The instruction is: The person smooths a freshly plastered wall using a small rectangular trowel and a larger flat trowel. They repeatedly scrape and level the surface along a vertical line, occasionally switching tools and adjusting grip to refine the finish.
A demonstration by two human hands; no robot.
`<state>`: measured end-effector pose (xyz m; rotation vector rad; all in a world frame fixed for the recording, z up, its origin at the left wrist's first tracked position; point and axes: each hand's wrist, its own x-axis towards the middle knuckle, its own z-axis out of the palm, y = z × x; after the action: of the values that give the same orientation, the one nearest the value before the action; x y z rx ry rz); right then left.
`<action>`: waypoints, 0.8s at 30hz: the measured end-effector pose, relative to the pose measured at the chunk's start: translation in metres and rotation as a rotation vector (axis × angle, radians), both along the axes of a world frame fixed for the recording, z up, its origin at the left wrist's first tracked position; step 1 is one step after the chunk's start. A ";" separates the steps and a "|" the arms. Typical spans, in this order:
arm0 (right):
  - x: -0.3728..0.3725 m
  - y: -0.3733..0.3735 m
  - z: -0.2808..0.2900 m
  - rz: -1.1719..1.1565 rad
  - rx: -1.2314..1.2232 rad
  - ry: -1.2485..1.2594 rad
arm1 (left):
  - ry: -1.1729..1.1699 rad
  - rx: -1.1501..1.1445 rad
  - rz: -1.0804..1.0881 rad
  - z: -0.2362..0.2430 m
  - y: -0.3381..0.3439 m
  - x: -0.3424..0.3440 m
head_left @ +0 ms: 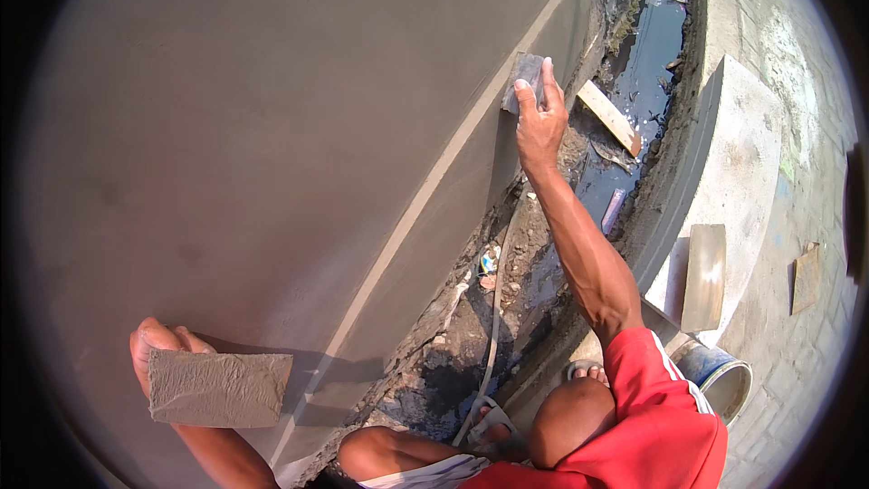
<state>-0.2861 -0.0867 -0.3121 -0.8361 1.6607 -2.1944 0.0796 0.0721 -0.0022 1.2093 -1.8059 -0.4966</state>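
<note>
In front of me rises a smooth grey-brown plastered wall (272, 127), crossed by a pale ledge (407, 222) that runs diagonally. My right hand (543, 131) is closed on a small grey rectangular plate (522, 68) and holds it flat against the wall at the ledge. At the lower left, my left hand (156, 340) grips a rectangular board (220, 389) from behind. Its face looks coated with grey-brown mortar with ridged marks. The fingers behind this board are mostly hidden.
Below the wall lies a ditch with dark water (647, 45), a plank (609, 118) and a thin hose (498, 308). To the right, a wooden piece (704, 276) rests against a whitish board (742, 145), near a bucket (729, 389) and paving (787, 398).
</note>
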 end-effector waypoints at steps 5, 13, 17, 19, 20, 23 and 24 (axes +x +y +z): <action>-0.056 -0.027 -0.060 0.024 -0.056 -0.322 | 0.013 -0.050 -0.057 -0.005 -0.007 -0.013; -0.074 -0.033 -0.024 -0.018 0.004 -0.141 | -0.040 -0.138 -0.036 -0.008 -0.006 -0.010; -0.048 -0.033 -0.056 0.029 -0.055 -0.240 | -0.087 -0.200 -0.012 -0.010 -0.003 -0.006; -0.028 -0.020 -0.009 -0.038 -0.022 0.038 | -0.164 -0.284 0.046 -0.007 0.000 0.000; -0.041 -0.022 -0.002 -0.032 -0.041 0.022 | -0.178 -0.304 0.057 -0.007 0.000 -0.001; -0.077 -0.041 -0.021 -0.067 -0.053 -0.087 | -0.156 -0.314 0.032 -0.011 -0.007 -0.009; -0.081 -0.042 -0.031 -0.061 0.001 -0.186 | -0.112 -0.261 -0.013 -0.013 -0.007 -0.017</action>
<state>-0.3666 -0.1288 -0.3429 -0.5679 1.6169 -2.2347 0.0625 0.0648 -0.0148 1.0625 -1.9064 -0.1945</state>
